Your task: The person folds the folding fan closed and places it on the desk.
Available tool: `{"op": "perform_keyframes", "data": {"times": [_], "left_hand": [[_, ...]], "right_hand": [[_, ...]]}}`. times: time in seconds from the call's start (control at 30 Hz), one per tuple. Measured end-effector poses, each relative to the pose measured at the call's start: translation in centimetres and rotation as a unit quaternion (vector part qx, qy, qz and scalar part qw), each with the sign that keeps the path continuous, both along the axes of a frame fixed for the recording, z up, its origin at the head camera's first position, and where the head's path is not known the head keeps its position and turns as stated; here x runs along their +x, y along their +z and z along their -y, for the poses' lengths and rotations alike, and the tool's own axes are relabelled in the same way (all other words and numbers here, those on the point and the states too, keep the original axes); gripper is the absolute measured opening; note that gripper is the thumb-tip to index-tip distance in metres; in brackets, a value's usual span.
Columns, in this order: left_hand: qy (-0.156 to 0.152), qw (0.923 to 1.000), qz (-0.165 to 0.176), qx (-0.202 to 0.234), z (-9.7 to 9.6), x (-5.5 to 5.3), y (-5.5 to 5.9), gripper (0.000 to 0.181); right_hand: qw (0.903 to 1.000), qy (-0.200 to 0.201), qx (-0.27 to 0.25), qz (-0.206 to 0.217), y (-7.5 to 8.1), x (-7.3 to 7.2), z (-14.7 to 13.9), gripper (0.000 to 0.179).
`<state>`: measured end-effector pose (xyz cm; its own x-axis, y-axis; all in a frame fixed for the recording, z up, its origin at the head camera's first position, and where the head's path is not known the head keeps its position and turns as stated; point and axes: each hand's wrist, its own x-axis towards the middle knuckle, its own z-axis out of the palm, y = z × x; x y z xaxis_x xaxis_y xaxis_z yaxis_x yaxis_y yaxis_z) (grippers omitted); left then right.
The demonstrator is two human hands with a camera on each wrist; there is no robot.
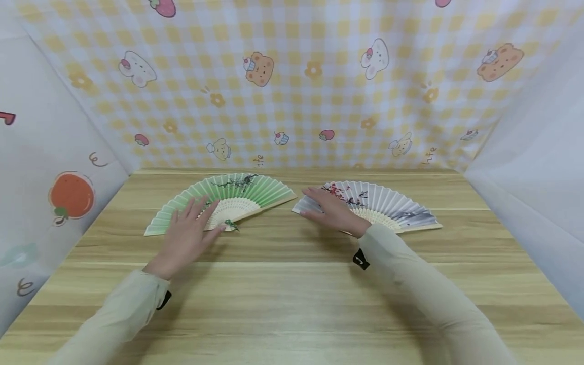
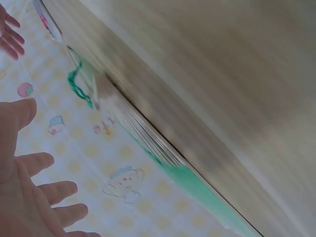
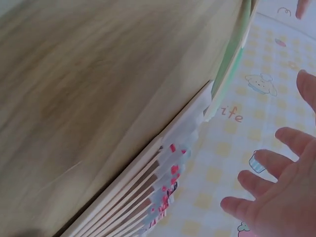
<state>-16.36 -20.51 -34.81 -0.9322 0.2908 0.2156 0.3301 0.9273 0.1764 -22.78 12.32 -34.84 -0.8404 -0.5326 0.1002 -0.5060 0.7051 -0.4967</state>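
Note:
A green folding fan [image 1: 269, 190] lies spread on the left of the table, with pale ribs, a dark branch print and a green cord [image 2: 78, 86] at its pivot. My left hand [image 1: 184, 238] hovers over its lower left part, fingers spread and holding nothing. To the right lies a second spread folding fan [image 1: 388, 200], white to grey with red blossoms. Above its left part is my right hand [image 1: 335, 210], fingers extended, hiding some of the ribs. In the wrist views both hands appear apart from the fans.
The wooden table [image 1: 274, 304] reaches back to a yellow-checked cloth [image 1: 292, 111] with cartoon prints. White cloth walls [image 1: 36, 152] stand at the left and right sides. The two fans' near ends lie close together at the middle.

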Motion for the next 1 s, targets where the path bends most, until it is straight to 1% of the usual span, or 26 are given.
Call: {"op": "perform_keyframes", "data": {"times": [0.17, 0.27, 0.37, 0.43, 0.5, 0.57, 0.6, 0.67, 0.77, 0.87, 1.0], "left_hand": [[0.016, 0.9998, -0.003, 0.008, 1.6, 0.3, 0.0, 0.061], [0.018, 0.9997, -0.017, 0.005, 2.3, 0.3, -0.1, 0.060], [0.016, 0.9994, -0.032, 0.005, 2.8, 0.4, -0.1, 0.059], [0.014, 0.9990, -0.039, 0.015, 3.2, 0.5, -0.1, 0.059], [0.014, 0.9987, -0.037, 0.033, 3.5, 0.6, 0.0, 0.059], [0.016, 0.9981, -0.032, 0.050, 3.9, 0.7, 0.0, 0.061], [0.018, 0.9977, -0.025, 0.060, 4.0, 0.8, 0.1, 0.061], [0.026, 0.9960, 0.000, 0.085, 4.3, 0.9, 0.2, 0.064], [0.038, 0.9903, 0.041, 0.127, 4.6, 1.1, 0.5, 0.067], [0.044, 0.9829, 0.071, 0.164, 4.8, 1.2, 0.8, 0.069], [0.045, 0.9731, 0.093, 0.206, 5.2, 1.2, 1.0, 0.068]], "right_hand": [[0.9991, 0.012, -0.024, 0.033, 0.1, -0.7, 0.7, 0.059], [0.9971, 0.018, -0.039, 0.062, 0.2, -1.2, 1.0, 0.058], [0.9956, 0.020, -0.040, 0.082, 0.1, -1.6, 1.3, 0.057], [0.9947, 0.020, -0.045, 0.090, -0.1, -1.9, 1.6, 0.057], [0.9936, 0.021, -0.054, 0.097, -0.2, -2.2, 1.8, 0.056], [0.9913, 0.021, -0.065, 0.112, -0.3, -2.6, 2.1, 0.055], [0.9897, 0.018, -0.071, 0.123, -0.3, -2.8, 2.2, 0.055], [0.9862, 0.012, -0.083, 0.142, -0.5, -3.3, 2.5, 0.054], [0.9807, -0.004, -0.106, 0.165, -0.6, -3.9, 2.9, 0.051], [0.9776, -0.020, -0.123, 0.170, -0.7, -4.4, 3.2, 0.048], [0.9753, -0.049, -0.128, 0.173, -0.8, -4.8, 3.6, 0.047]]}}
